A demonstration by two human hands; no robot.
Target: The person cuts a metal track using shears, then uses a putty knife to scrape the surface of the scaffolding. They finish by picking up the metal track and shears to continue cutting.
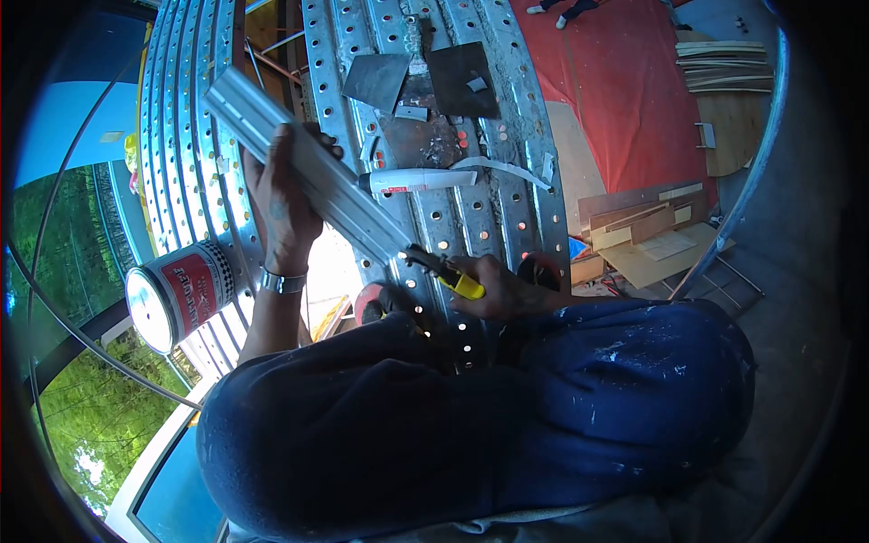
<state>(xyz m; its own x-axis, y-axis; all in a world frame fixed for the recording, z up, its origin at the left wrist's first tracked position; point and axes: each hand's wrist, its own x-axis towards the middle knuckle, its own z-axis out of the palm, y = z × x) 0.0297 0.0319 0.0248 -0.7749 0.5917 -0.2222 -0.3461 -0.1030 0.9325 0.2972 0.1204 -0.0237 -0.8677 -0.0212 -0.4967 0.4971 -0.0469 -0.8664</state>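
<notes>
My left hand (288, 195), with a metal band at its wrist, is closed around a long grey metal channel (339, 185). The channel slants from upper left down toward my right hand (502, 288). Wrapped in that hand are snips (444, 271) with a yellow and black handle, their dark head right at the channel's lower end. Just beyond the channel, a white tube (421, 180) with a dark cap lies on the perforated metal planks (376, 231). A thin pale strip (502, 169) curves away beside it.
Two dark flat plates (376, 80) and small metal offcuts (412, 113) lie farther up the planks. A red and white can (181, 294) stands at left. Below on the right are red sheeting (625, 118), stacked boards (724, 65) and wood pieces (665, 244). Another person's feet (548, 11) show at the top.
</notes>
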